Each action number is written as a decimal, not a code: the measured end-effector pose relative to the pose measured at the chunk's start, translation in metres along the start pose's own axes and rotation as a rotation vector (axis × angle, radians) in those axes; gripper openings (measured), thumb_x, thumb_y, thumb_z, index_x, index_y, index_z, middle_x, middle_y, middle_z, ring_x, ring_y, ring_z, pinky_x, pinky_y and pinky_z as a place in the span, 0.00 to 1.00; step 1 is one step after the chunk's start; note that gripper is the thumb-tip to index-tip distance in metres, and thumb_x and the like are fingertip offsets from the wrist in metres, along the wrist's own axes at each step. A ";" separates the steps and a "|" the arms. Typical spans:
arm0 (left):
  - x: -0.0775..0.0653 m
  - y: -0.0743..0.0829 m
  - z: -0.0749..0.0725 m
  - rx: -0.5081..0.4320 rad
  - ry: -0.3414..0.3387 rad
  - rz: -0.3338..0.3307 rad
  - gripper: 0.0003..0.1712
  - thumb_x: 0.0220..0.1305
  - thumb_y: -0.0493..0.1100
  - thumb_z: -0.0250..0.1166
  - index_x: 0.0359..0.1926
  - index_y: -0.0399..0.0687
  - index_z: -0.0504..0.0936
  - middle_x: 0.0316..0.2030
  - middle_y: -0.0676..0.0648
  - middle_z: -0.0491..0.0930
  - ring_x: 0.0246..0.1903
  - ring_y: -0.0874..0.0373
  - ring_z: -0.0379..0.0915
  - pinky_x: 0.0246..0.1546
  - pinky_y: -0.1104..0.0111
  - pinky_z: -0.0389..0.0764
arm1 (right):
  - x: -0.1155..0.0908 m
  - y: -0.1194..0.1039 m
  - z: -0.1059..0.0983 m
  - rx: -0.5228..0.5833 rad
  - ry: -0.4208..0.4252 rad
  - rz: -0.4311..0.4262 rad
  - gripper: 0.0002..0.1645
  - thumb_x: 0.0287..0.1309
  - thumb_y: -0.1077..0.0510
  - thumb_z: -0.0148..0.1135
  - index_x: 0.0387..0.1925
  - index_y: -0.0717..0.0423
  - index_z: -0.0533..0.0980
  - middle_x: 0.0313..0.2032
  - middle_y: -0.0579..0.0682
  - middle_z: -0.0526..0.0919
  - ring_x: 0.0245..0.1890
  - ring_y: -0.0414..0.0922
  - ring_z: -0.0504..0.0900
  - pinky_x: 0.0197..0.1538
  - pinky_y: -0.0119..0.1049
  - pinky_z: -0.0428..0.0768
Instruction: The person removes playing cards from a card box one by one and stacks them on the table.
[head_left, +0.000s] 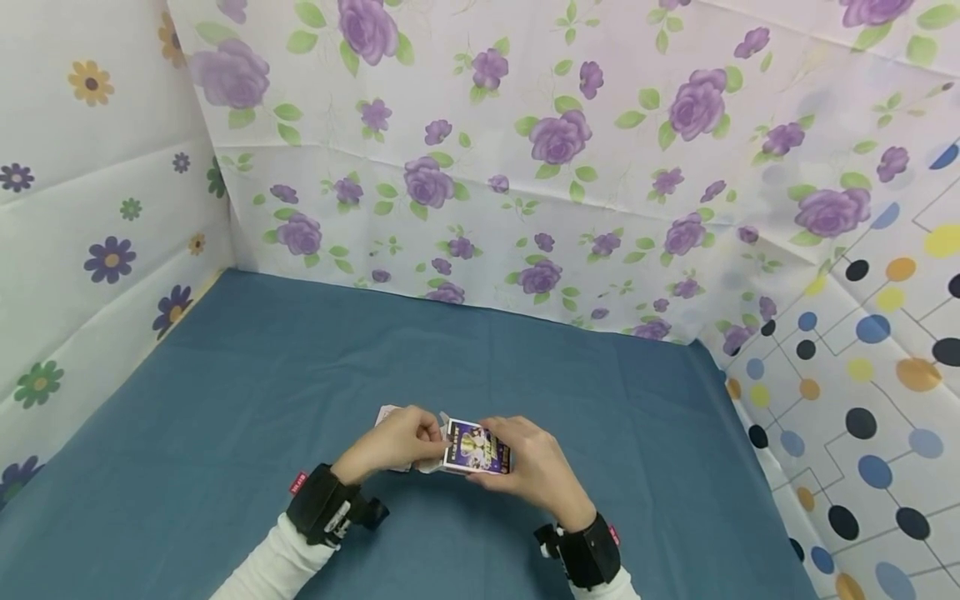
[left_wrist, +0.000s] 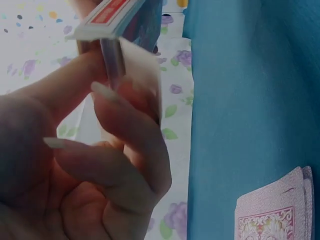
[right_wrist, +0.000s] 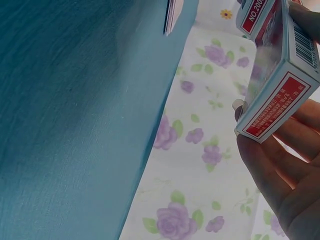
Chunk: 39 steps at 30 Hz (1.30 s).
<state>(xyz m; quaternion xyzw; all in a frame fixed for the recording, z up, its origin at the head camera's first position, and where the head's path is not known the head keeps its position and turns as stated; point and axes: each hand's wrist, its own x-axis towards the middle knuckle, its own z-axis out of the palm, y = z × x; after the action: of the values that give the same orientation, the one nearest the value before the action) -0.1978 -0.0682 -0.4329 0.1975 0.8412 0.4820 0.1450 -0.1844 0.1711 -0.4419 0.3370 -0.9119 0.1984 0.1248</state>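
A purple playing-card box [head_left: 477,447] with a trophy picture on its face is in my right hand [head_left: 536,463], thumb and fingers gripping its closed end and long sides. At the box's opened left end, white flaps stick out. There my left hand [head_left: 401,440] pinches with thumb and forefinger; whether a flap or cards lie between them I cannot tell. The left wrist view shows a pale flap [left_wrist: 142,70] beside these fingers. Below the left hand, a small stack of playing cards [left_wrist: 270,215] with red patterned backs lies on the cloth, partly hidden in the head view.
A blue cloth [head_left: 337,350] covers the table. Behind it hangs a curtain [head_left: 480,208] with purple roses. Floral sheeting [head_left: 90,208] stands at the left, and a dotted sheet [head_left: 862,400] at the right.
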 end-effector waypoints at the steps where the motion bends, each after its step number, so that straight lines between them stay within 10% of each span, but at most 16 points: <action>1: 0.000 -0.001 -0.001 -0.017 -0.010 -0.008 0.13 0.63 0.39 0.64 0.21 0.42 0.79 0.12 0.54 0.69 0.12 0.64 0.61 0.15 0.73 0.64 | 0.000 0.000 0.000 0.001 0.000 -0.001 0.37 0.46 0.35 0.72 0.56 0.48 0.78 0.50 0.46 0.84 0.48 0.41 0.81 0.42 0.35 0.80; 12: 0.000 -0.005 -0.018 -0.194 -0.143 -0.056 0.13 0.65 0.44 0.64 0.28 0.39 0.78 0.15 0.50 0.78 0.15 0.62 0.71 0.19 0.72 0.67 | -0.001 0.002 0.001 0.002 -0.005 0.012 0.38 0.45 0.36 0.73 0.56 0.49 0.77 0.50 0.46 0.84 0.47 0.41 0.82 0.41 0.33 0.80; 19: -0.001 -0.010 -0.031 -0.320 -0.204 -0.051 0.12 0.69 0.41 0.59 0.32 0.38 0.68 0.17 0.45 0.79 0.25 0.44 0.83 0.22 0.70 0.72 | -0.001 0.004 0.002 -0.007 -0.008 0.025 0.38 0.45 0.36 0.73 0.56 0.49 0.77 0.49 0.47 0.83 0.45 0.40 0.81 0.40 0.33 0.79; 39: -0.015 -0.020 -0.072 -0.335 -0.152 0.000 0.14 0.65 0.37 0.61 0.47 0.31 0.74 0.26 0.49 0.78 0.29 0.58 0.73 0.36 0.64 0.76 | -0.003 0.007 0.003 -0.035 -0.001 0.039 0.40 0.43 0.38 0.75 0.57 0.51 0.77 0.51 0.48 0.83 0.49 0.43 0.82 0.46 0.38 0.81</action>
<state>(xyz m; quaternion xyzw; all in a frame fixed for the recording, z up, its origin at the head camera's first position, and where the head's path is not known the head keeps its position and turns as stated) -0.2199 -0.1384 -0.4145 0.2064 0.7357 0.5992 0.2390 -0.1870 0.1762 -0.4470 0.3168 -0.9217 0.1848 0.1262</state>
